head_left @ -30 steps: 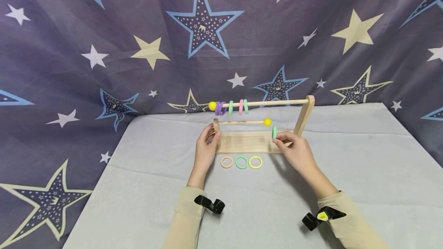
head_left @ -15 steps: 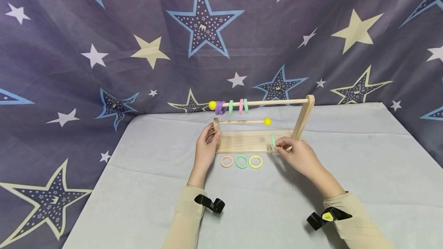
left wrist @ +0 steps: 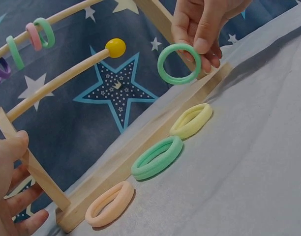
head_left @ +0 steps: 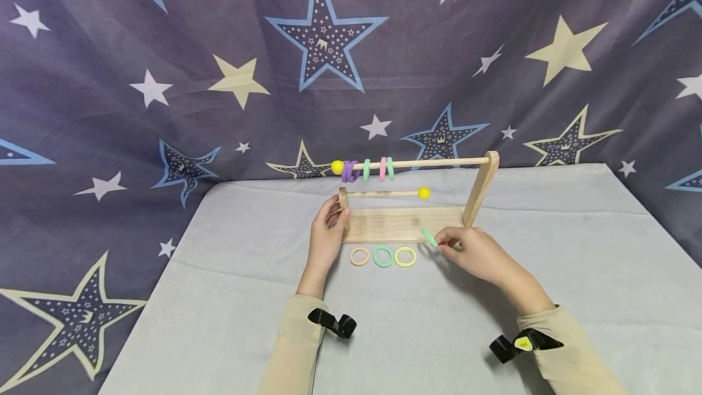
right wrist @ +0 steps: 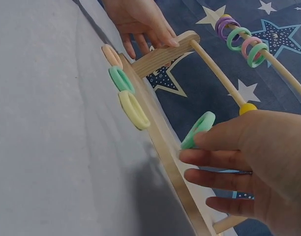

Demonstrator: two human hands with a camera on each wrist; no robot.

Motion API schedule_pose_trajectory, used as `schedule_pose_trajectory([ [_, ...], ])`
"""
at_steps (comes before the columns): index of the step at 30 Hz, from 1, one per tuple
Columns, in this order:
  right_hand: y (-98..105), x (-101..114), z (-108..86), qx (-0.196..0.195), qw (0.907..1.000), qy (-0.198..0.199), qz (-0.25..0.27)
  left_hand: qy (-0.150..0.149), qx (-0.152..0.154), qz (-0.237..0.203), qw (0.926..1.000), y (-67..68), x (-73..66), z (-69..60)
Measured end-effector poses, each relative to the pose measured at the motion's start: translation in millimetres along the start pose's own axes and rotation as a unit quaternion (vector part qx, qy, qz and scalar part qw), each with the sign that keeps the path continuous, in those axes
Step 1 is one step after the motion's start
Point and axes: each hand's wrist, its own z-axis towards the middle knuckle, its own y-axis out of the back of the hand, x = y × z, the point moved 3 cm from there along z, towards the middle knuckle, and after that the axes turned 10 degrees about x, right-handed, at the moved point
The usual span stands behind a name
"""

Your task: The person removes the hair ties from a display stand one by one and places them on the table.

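My right hand (head_left: 476,253) — pinching green ring (head_left: 429,237) — lowered near front edge of base (head_left: 384,224), toward right corner; ring now farther from short rod (head_left: 384,194), unthreaded. My left hand (head_left: 326,231) grips left upright (left wrist: 44,178).

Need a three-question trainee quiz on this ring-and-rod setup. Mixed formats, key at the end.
1. Multiple choice: what does the right hand pinch?
A) a purple ring
B) a mint-green, fabric-looking round ring
C) a yellow ball

2. True or false: the lower rod of the pale wooden stand carries no ring.

3. Count: how many rings lie on the light-grey cloth in front of the stand's base?

Key
1: B.
2: True.
3: Three: a peach ring, a second mint-green ring and a pale-yellow ring.
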Motion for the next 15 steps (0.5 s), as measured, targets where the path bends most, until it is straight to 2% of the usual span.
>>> schedule_pose_trajectory([
  [15,-6.5,-8.6,0.0,0.028,0.9994,0.003,-0.023,0.008,0.003,-0.004,1.0000,0.3,2.1,0.7],
])
